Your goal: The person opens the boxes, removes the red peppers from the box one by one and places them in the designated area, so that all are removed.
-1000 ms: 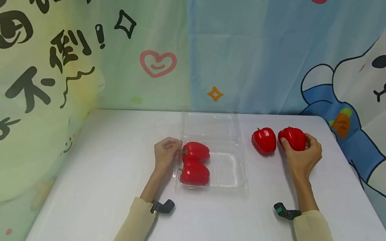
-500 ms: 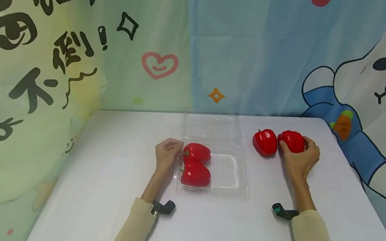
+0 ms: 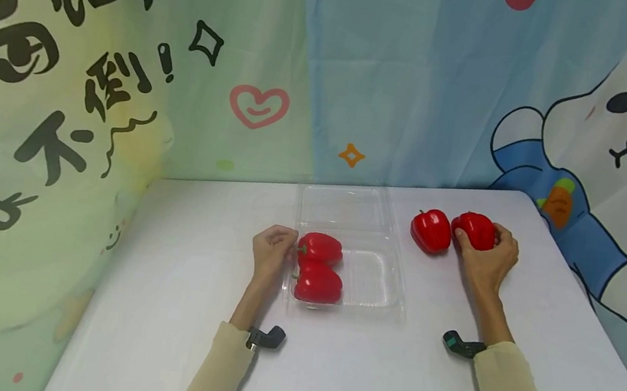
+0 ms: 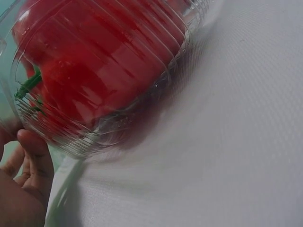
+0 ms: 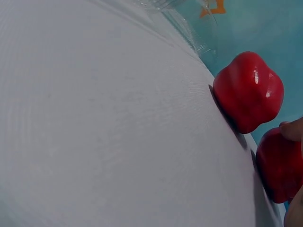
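In the head view, a clear plastic clamshell container [image 3: 373, 281] lies open on the white table. Two red bell peppers, a rear one [image 3: 320, 248] and a front one [image 3: 319, 283], lie in its left half, green stems to the left. My left hand [image 3: 271, 249] pinches the container's left rim between thumb and fingers; the left wrist view shows the thumb [image 4: 35, 146] at the ribbed plastic edge. To the right, my right hand [image 3: 488, 256] grips another red bell pepper [image 3: 475, 230], thumb on its near left side. One more red bell pepper [image 3: 430, 231] sits just left of it.
The container's lid [image 3: 341, 205] is folded back toward the rear table edge. A printed curtain [image 3: 365, 65] hangs right behind the white table [image 3: 362, 371]. Dark wrist cameras [image 3: 267, 337] jut inward from both forearms.
The right hand has shifted very slightly left along with its grip on the bell pepper. The left hand keeps its pinch on the rim. The head view has tilted a little.
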Tool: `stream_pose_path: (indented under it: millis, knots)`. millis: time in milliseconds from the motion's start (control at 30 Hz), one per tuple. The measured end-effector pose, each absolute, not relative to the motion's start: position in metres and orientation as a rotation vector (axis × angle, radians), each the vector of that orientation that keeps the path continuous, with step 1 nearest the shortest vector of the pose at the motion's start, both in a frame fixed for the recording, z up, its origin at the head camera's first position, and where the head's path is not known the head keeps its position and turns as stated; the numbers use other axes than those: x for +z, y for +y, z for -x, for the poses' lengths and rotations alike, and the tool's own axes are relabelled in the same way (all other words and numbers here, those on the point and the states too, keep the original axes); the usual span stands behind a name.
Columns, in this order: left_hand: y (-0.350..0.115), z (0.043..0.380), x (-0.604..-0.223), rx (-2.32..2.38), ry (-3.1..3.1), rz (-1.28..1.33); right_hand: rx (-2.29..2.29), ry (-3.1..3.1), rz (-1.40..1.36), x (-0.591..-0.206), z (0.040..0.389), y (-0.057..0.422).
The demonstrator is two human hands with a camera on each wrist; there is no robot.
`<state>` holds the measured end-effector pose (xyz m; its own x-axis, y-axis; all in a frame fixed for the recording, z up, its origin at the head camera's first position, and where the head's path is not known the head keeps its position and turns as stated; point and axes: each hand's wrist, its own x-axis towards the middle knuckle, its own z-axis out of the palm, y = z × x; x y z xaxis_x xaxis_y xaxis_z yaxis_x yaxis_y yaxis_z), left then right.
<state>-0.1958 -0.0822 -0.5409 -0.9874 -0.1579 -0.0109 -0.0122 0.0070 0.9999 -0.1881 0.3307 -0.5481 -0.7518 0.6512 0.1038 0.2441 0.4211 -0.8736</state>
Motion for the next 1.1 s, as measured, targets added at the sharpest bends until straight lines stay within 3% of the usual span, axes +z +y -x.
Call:
stream_pose_path:
  millis: [1100]
  knots:
    - [-0.0849, 0.1992, -0.5419, -2.141, -2.147, -0.131, 1.295, -2.293, 0.750, -0.5398, 0.1843, 0.3306]
